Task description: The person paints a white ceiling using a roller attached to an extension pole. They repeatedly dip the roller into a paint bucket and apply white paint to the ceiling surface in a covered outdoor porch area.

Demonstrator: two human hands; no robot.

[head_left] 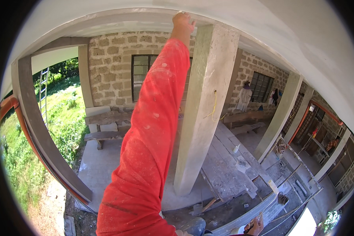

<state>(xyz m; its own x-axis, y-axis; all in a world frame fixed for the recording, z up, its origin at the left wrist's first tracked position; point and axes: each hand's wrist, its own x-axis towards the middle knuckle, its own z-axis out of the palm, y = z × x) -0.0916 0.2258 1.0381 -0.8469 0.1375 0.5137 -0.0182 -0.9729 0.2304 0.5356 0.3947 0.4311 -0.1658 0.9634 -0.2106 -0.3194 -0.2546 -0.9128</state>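
Observation:
My left arm in a red, dust-spotted sleeve reaches high up through the middle of the view. At its end my left hand [182, 20] is pressed up at the pale ceiling beam [145, 15], close to the top of a grey concrete column [208, 90]. Its fingers are curled, and what they hold, if anything, is too small to make out. Low at the right, my right hand [256, 225] is partly cut off by the lower edge. Its fingers are bent around something dark and whitish that I cannot name.
Below is a rough plank platform [232, 169] with a small white bottle [236, 148] on it. Metal scaffold bars [299, 167] cross at the lower right. An orange pipe [27, 129] bends along the left post. Stone benches [106, 135] stand by the block wall [110, 70]. A ladder [43, 94] leans outside.

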